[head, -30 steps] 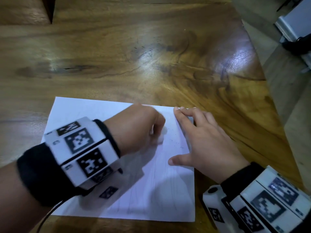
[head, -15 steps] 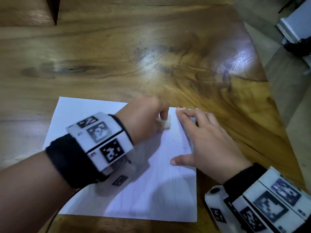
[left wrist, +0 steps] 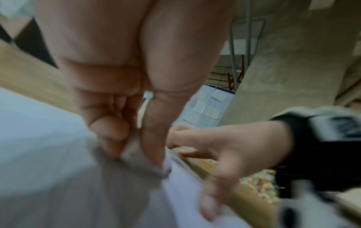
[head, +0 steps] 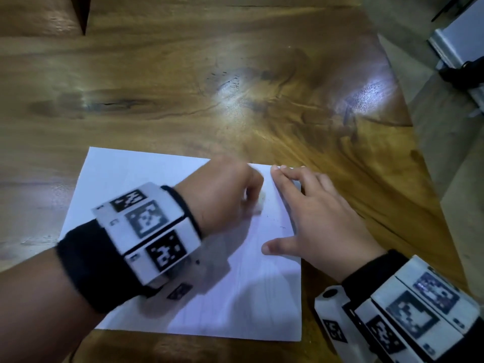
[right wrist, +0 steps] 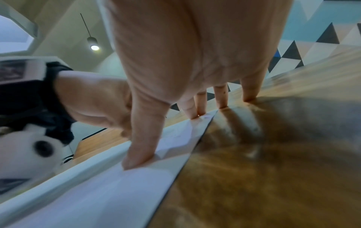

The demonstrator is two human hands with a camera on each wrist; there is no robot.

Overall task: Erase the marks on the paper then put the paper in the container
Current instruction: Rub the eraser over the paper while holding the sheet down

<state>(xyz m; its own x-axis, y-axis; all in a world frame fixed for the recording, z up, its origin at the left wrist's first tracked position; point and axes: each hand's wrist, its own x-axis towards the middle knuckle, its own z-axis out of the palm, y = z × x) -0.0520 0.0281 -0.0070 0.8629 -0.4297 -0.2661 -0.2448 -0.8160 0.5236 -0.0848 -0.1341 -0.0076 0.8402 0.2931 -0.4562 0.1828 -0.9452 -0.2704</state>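
Head view: paper (head: pixel 183 297) lay at 6 o'clock on the table (head: pixel 183 87); left hand (head: pixel 222 195) pinched an eraser (head: pixel 260 203), right hand (head: pixel 314 221) pressed flat.
Left wrist: fingers (left wrist: pixel 109 132) clamped; hard rubbing could crumple the sheet.
Right wrist: fingers (right wrist: pixel 142 148) spread apart; slipping could tear it.

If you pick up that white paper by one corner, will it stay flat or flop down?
Probably flop: the paper is one thin sheet, and it already buckles by the right hand thumb. It would likely slide too, since the wooden table looks glossy, which may be why that hand presses it.
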